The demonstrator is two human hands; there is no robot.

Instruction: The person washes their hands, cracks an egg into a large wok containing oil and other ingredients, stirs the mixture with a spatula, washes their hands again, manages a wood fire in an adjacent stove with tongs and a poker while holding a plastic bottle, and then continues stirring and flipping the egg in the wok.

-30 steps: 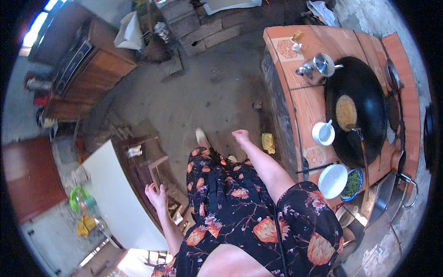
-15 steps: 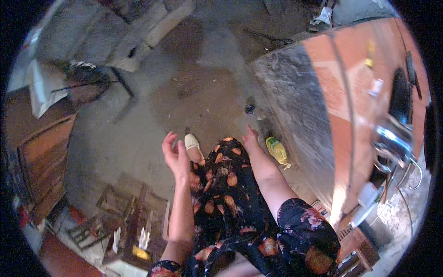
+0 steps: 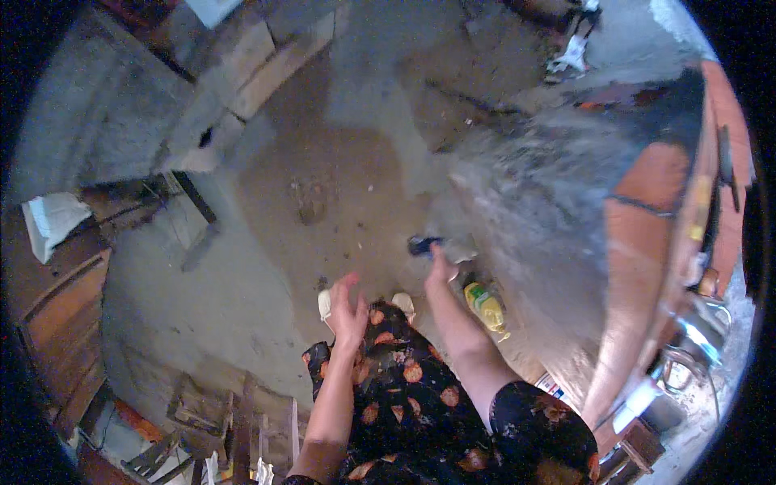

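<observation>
A small dark object [image 3: 422,244] on the floor [image 3: 323,186], at the foot of the grey stove wall [image 3: 533,218], is being reached for by the right hand [image 3: 440,265]. The pickup is judged to be at its start: the object is met at the fingertips but is not yet lifted, and it cannot be told from the blur whether a grip is closed on it. What the object is cannot be made out either.

The right arm is stretched down and forward, the hand just behind the object. The left hand [image 3: 347,311] is held open in the air above the patterned dress [image 3: 404,404], fingers spread, nothing in it and nothing touched.

A yellow bottle [image 3: 485,305] lies on the floor just beside the right forearm, untouched, against the base of the stove. Pale shoes [image 3: 325,304] are seen below the left hand.
</observation>
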